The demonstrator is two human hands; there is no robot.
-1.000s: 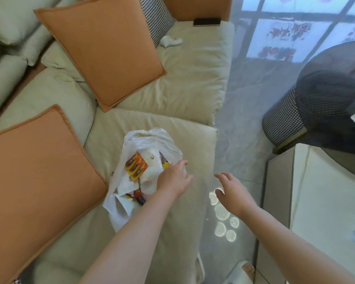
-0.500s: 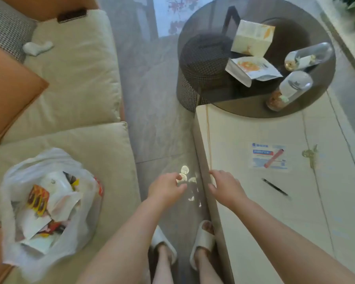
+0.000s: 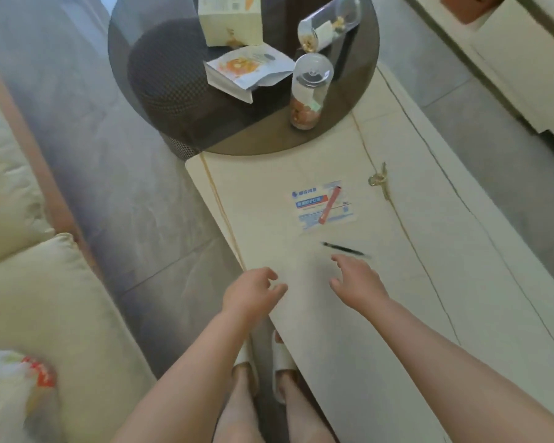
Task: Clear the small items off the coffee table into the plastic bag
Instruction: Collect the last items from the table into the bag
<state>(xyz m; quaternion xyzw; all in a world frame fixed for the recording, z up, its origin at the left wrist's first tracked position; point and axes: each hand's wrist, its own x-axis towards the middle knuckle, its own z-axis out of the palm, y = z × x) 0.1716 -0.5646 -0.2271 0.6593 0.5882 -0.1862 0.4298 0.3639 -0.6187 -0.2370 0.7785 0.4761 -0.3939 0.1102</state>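
Just ahead of right hand (image 3: 359,284): pen (image 3: 344,249), long axis crosswise.

The long cream stone-look tabletop (image 3: 349,330) is smooth and matt, veined with thin gold lines. At 12 o'clock sits a round smoked-glass top (image 3: 359,100) — glossy, see-through. On it stand two clear plastic jars (image 3: 307,94), shiny, and a white paper carton (image 3: 227,20). At 8 o'clock, a crinkled white plastic bag (image 3: 7,391) lies on the soft beige cloth sofa (image 3: 45,302).
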